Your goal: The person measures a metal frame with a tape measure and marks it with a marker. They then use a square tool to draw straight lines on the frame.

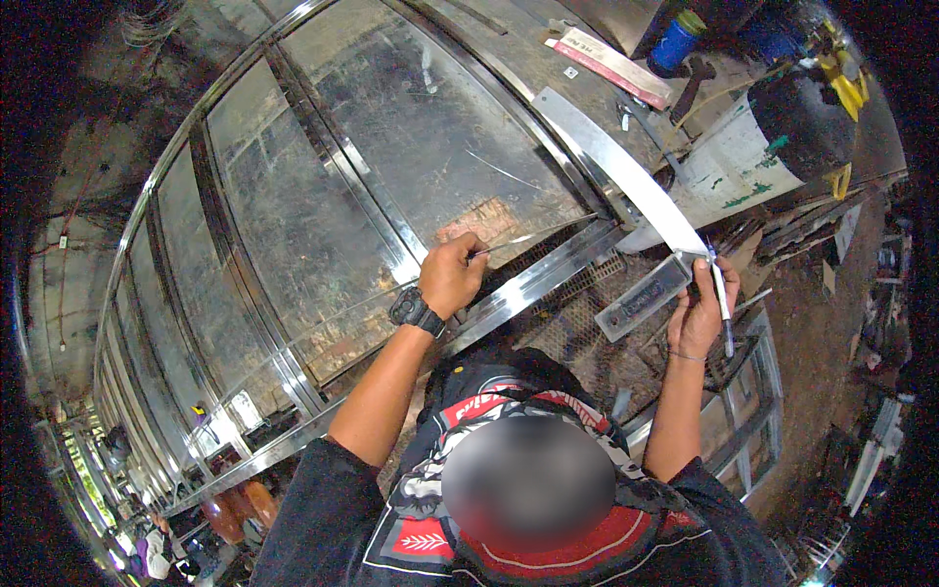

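Note:
A long steel try square [626, 174] with a grey rectangular handle [643, 298] is gripped near its corner by my right hand [696, 311]. The same hand also holds a slim white pen-like marker [725, 298], its tip pointing down. My left hand [453, 276] is closed in a pinch at the near edge of a shiny metal frame [528, 284]. A thin rod or wire [536, 236] seems to run out from its fingertips; what the fingers hold is too small to make out. Crossbars divide the frame, which lies over a scuffed dark board [391, 88].
Beyond the square lie a red-and-white box [614, 67], a blue can [677, 43], a hammer [694, 86] and a large white cylinder [729, 161] with green marks. A metal frame [748, 411] stands low at the right. Scraps litter the ground.

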Demonstrator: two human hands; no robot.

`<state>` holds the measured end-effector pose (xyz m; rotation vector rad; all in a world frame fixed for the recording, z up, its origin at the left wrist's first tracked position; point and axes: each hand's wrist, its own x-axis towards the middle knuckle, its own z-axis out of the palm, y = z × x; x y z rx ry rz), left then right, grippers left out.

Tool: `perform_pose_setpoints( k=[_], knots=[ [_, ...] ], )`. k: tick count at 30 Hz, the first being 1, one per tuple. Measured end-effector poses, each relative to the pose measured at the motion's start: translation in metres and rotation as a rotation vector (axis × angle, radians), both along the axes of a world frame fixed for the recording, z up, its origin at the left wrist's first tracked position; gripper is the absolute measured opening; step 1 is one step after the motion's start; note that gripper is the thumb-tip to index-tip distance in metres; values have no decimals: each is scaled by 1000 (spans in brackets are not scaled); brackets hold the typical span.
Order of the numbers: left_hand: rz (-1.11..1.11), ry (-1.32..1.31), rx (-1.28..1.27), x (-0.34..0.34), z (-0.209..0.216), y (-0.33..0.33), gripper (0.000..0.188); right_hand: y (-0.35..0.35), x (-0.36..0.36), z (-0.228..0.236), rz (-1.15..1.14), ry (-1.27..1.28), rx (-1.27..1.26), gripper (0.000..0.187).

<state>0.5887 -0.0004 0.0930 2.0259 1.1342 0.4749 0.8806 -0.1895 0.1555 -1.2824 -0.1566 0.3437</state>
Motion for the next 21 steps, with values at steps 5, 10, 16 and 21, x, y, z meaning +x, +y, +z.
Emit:
perform_pose_setpoints(
  k=[5,10,16,21],
  knots=[
    [-90,-59,-9,-4,-2,17,17,3,-11,4,0,-5,62,36],
    [-148,-77,-102,-4,-7,37,16,-3,-22,8,-27,-30,49,35],
    [-160,-111,-376,-8,-30,67,16,-4,-45,13,-119,-54,18,32],
    [-126,-206,-608,-6,-35,71,13,-4,-63,17,-180,-40,5,34]
  ],
)
